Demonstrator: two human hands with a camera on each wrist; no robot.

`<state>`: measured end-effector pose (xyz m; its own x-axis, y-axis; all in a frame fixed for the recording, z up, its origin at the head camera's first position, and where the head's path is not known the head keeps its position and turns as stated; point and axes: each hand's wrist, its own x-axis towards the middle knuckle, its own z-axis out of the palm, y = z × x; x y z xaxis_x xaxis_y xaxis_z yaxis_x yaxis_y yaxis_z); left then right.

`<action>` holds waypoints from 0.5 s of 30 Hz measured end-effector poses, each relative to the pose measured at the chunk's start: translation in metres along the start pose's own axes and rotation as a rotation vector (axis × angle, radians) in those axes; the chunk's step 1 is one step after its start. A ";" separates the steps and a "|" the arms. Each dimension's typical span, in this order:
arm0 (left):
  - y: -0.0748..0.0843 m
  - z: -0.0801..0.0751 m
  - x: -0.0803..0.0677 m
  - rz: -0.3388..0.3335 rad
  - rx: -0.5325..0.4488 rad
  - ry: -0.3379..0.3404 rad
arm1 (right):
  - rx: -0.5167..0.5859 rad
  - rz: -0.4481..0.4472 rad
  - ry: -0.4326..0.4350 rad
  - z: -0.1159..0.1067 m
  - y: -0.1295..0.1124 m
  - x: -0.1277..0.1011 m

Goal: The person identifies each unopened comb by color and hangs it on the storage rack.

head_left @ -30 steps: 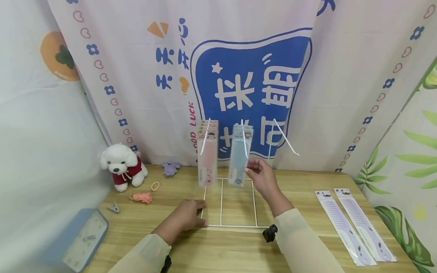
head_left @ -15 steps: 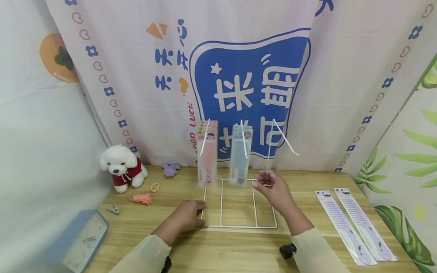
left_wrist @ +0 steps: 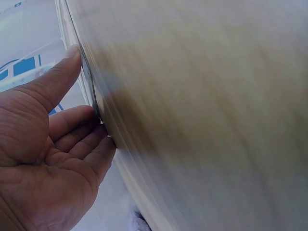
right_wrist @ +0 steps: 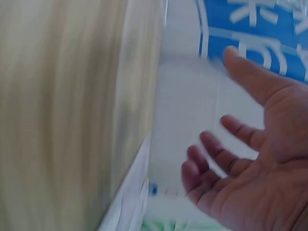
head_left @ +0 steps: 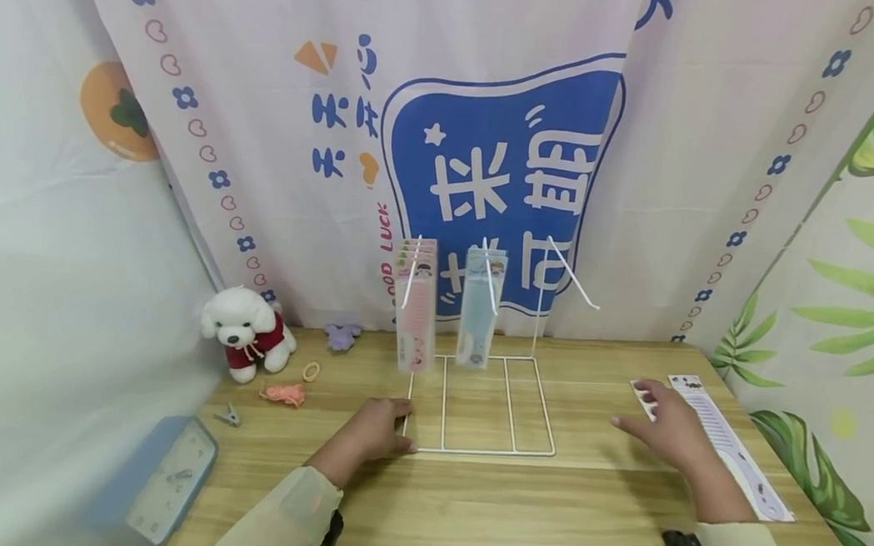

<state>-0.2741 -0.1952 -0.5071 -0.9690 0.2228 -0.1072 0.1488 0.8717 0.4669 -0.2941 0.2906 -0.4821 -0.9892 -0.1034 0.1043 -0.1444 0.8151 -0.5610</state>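
Note:
My left hand (head_left: 371, 430) rests at the left front corner of a white wire display rack (head_left: 471, 451). In the left wrist view the thumb and fingertips (left_wrist: 107, 131) touch the rack's base, spread apart. My right hand (head_left: 664, 425) hovers with parted fingers over two packaged purple combs at the right, holding nothing. The nearer comb is mostly hidden beneath it; the other packaged comb (head_left: 730, 450) shows beside it. From the rack's left hook hang several packaged pink combs (head_left: 415, 322). Packaged blue combs (head_left: 481, 317) hang from the middle hook. The right hook (head_left: 574, 273) carries nothing.
At the left stand a white plush dog (head_left: 242, 328) and a blue-grey bin (head_left: 161, 482). Near them lie a purple clip (head_left: 340, 336), a beige ring (head_left: 311, 372), an orange item (head_left: 283, 394) and a small grey clip (head_left: 229, 416). A printed curtain (head_left: 259, 237) hangs behind the table.
My right hand has left the hanging blue combs and moved right, to above the packaged purple combs. The left hand has stayed at the rack's corner.

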 end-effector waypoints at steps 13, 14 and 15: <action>0.001 -0.002 -0.001 0.003 0.008 -0.007 | -0.155 0.299 -0.115 -0.025 0.057 -0.012; 0.001 -0.002 -0.001 0.005 0.007 -0.007 | -0.153 0.308 -0.125 -0.024 0.058 -0.012; 0.000 -0.002 0.000 0.008 0.010 -0.007 | -0.154 0.311 -0.133 -0.024 0.059 -0.011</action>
<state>-0.2740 -0.1959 -0.5052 -0.9664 0.2325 -0.1097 0.1582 0.8741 0.4592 -0.2908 0.3533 -0.4971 -0.9814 0.0978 -0.1655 0.1596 0.8945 -0.4176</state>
